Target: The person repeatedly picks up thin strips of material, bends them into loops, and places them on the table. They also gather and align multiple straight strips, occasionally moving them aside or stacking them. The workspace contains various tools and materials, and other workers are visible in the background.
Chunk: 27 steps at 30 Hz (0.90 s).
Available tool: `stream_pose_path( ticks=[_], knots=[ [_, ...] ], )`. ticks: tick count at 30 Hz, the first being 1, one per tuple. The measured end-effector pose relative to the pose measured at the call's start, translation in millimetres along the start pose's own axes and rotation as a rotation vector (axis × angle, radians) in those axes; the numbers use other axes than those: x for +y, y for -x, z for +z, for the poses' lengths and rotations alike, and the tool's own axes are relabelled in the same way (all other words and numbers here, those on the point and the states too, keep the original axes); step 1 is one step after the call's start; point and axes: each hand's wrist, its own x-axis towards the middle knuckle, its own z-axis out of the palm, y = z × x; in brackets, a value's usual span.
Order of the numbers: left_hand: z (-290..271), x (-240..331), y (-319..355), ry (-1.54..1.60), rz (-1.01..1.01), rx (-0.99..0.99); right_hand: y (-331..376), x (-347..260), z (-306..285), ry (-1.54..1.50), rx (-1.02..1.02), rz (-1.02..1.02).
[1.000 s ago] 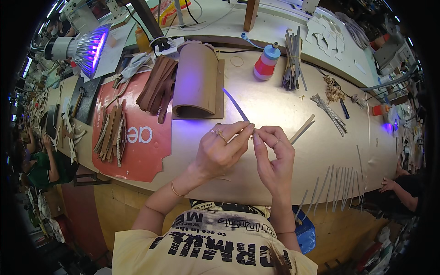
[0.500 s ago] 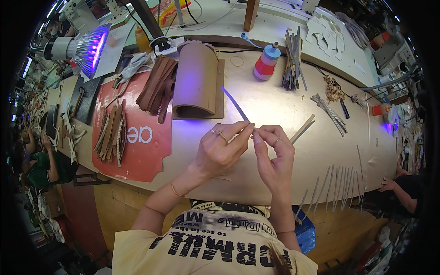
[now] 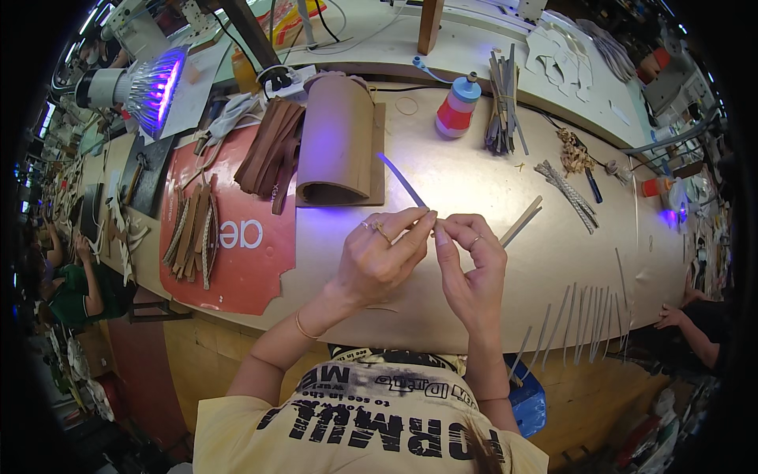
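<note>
Between my two hands, above the table, is a thin grey strip [image 3: 401, 180] whose free end points up and to the left. My left hand [image 3: 383, 249] is closed in a pinch on it, wearing rings. Fingertip to fingertip with it, my right hand [image 3: 474, 265] pinches the strip's near end, which the fingers mostly hide. Just right of my right hand lie a few loose flat strips [image 3: 523, 221]. Beyond my left hand stands a brown half-round form [image 3: 335, 134] on a flat board.
Several thin grey strips [image 3: 580, 324] lie along the front edge at right. Farther back stand a glue bottle [image 3: 458, 107] and a strip bundle [image 3: 502, 103]. Brown strips [image 3: 272, 150] lie on a red sheet [image 3: 237, 276] at left, near a glowing lamp [image 3: 154, 91]. Another person's hand [image 3: 671, 317] rests at far right.
Both hands stay almost in place, still pinching the strip. The strip's free end has shifted very slightly left and down.
</note>
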Motion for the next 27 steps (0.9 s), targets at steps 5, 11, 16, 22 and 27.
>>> stream_pose_path(
  ticks=[5,11,16,22,27],
  knots=[
    [0,-1,-1,-0.005,0.016,0.002,-1,-2,1,0.067,0.031,-0.049],
    [1,4,-1,0.114,-0.125,-0.017,-1,-2,3,0.224,0.093,-0.166],
    [-3,4,1,0.338,-0.344,-0.01,0,1,2,0.032,0.036,-0.124],
    [-25,-18,3,1.136,-0.848,0.303,11,24,-24,-0.471,0.055,0.112],
    [-62,-51,6,1.348,-1.14,0.739,24,62,-75,-0.573,0.217,0.154]
  ],
)
